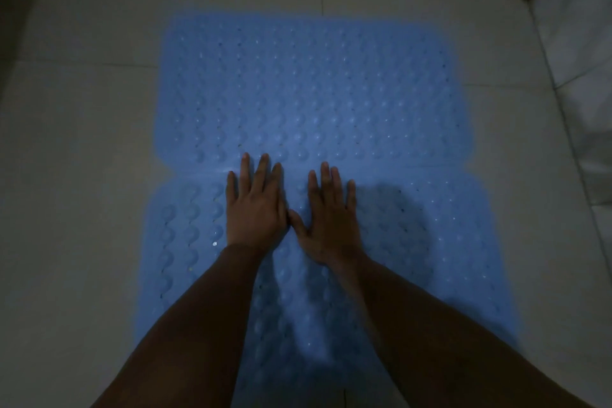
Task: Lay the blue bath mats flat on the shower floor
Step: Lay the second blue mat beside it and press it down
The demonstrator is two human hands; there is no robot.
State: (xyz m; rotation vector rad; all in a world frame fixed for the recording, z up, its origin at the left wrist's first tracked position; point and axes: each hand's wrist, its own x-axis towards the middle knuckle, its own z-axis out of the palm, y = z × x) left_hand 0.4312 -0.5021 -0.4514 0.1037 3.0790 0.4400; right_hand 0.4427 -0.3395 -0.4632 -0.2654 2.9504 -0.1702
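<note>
Two blue bath mats with raised bumps lie flat on the pale tiled shower floor. The far mat (pixel 308 89) fills the middle of the view; the near mat (pixel 430 242) meets it along a seam just beyond my fingertips and runs down under my arms. My left hand (pixel 256 205) rests palm down on the near mat, fingers spread and reaching the seam. Beside it, my right hand (pixel 331 219) also lies flat and spread on the near mat, its thumb touching my left hand. Neither hand holds anything.
Pale floor tiles (pixel 82 159) surround the mats on the left, right and far sides. A wall (pixel 583 53) rises along the right and meets the back wall at the top right corner. The light is dim.
</note>
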